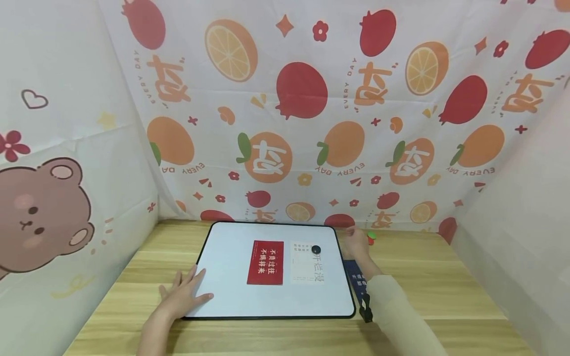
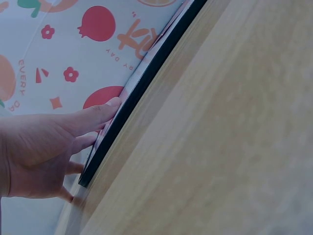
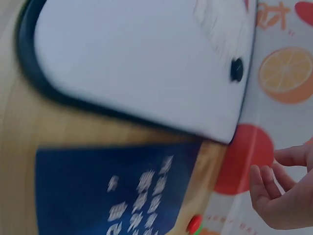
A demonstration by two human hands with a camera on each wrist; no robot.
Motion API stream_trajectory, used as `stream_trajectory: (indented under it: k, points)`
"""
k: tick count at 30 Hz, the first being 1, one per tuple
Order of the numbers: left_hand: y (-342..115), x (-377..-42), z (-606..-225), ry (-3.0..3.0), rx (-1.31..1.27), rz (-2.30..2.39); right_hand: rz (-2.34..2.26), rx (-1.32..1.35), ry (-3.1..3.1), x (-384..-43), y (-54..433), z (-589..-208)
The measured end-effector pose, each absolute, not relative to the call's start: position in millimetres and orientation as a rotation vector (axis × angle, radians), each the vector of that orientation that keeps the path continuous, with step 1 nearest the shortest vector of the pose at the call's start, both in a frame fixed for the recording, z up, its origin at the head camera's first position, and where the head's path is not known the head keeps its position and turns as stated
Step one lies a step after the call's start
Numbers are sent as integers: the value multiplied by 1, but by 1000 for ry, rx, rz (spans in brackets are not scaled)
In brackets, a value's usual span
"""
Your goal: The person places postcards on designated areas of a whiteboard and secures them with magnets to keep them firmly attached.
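Note:
A whiteboard [image 1: 222, 267] with a black frame lies on the wooden table. My left hand [image 1: 180, 294] rests on its left edge with fingers spread, also seen as a hand [image 2: 49, 147] beside the dark frame in the left wrist view. On the board lie a red card [image 1: 265, 264] and a white card [image 1: 300, 264], the white one under a round black magnet [image 1: 316, 249]. Past the board's top right corner is my right hand [image 1: 356, 242], its fingers loosely bent with a gap to the thumb and nothing visible between them in the right wrist view.
A dark blue card [image 3: 98, 191] with white writing lies beside the board's right edge. Small red [image 1: 370, 241] and green [image 1: 371, 235] round pieces sit near my right hand. A black strap-like item [image 1: 366, 309] is at my right sleeve. A fruit-patterned cloth [image 1: 303, 148] hangs behind the table.

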State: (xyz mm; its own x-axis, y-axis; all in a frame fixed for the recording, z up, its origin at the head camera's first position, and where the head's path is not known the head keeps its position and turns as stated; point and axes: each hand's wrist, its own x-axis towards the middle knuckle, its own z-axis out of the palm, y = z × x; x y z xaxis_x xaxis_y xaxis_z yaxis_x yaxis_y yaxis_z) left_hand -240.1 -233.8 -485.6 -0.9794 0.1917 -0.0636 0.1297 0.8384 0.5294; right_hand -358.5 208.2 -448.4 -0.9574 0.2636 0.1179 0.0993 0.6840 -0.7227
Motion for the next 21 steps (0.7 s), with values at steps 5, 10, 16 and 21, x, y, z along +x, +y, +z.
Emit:
stream_trajectory:
  k: [5, 10, 16, 21]
  points:
    - [-234, -240, -487, 2904, 258, 837, 1071, -298, -2744, -362, 232, -457]
    - [-233, -239, -487, 2905, 250, 841, 865, -135, -2837, -362, 260, -472]
    - [-232, -238, -484, 2909, 242, 818, 633, 46, -2898, -356, 281, -488]
    - [-231, -237, -482, 2913, 234, 816, 586, 126, -2928, -355, 285, -494]
